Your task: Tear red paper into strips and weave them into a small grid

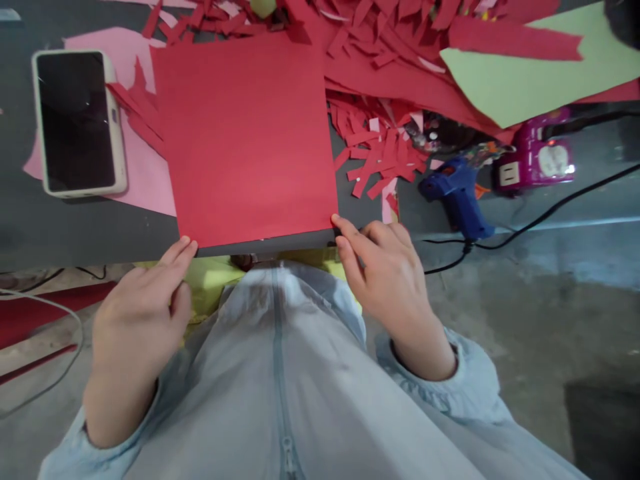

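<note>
Lots of stuff half out of view here
The pink paper (145, 179) is partly under the phone (76, 123) and red sheet (245, 140), the scrap pile (390, 40) runs off the top edge, some dark thing (623, 20) top right is cut off and too blurry to name, and the jacket (280, 373) hides most of that yellow thing (210, 280).

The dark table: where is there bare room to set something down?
The table shows bare strips left of the phone and between the pink paper and the front edge. Another patch lies right of the purple device, behind the black cable. Crowded: behind and right of the red sheet, under red scraps.
</note>
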`<state>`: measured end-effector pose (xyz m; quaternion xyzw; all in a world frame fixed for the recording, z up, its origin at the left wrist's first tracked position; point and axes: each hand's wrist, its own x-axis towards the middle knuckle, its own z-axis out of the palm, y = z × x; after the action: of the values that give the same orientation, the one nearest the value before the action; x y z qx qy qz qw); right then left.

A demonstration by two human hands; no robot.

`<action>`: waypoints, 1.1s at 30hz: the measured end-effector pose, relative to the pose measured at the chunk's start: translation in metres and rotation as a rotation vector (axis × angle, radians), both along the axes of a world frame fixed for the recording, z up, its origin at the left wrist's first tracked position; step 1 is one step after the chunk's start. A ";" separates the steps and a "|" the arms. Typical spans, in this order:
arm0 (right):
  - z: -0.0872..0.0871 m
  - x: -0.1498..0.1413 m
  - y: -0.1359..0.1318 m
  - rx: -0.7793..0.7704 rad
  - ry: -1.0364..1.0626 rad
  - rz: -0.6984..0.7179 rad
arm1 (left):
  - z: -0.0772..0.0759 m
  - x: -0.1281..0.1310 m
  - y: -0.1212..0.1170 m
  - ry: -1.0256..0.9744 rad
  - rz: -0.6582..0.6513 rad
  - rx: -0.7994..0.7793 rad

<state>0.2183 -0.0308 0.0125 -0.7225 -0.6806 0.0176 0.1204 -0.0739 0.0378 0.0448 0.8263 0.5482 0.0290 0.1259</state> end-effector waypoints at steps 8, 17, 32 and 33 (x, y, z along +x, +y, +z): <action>0.002 0.010 0.013 0.025 0.056 0.033 | -0.004 0.011 0.024 0.188 -0.248 0.283; -0.004 0.014 0.048 0.107 0.042 0.213 | -0.014 0.010 0.060 -0.043 -0.405 0.144; -0.009 0.014 0.082 0.103 0.131 0.263 | -0.004 0.015 0.074 -0.218 -0.170 0.080; -0.007 0.014 0.083 0.113 0.168 0.237 | -0.005 0.016 0.074 -0.285 -0.135 0.104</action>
<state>0.2321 0.0527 0.0052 -0.6252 -0.7485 0.0536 0.2144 -0.0581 0.1115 0.0395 0.8543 0.4656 0.1658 0.1609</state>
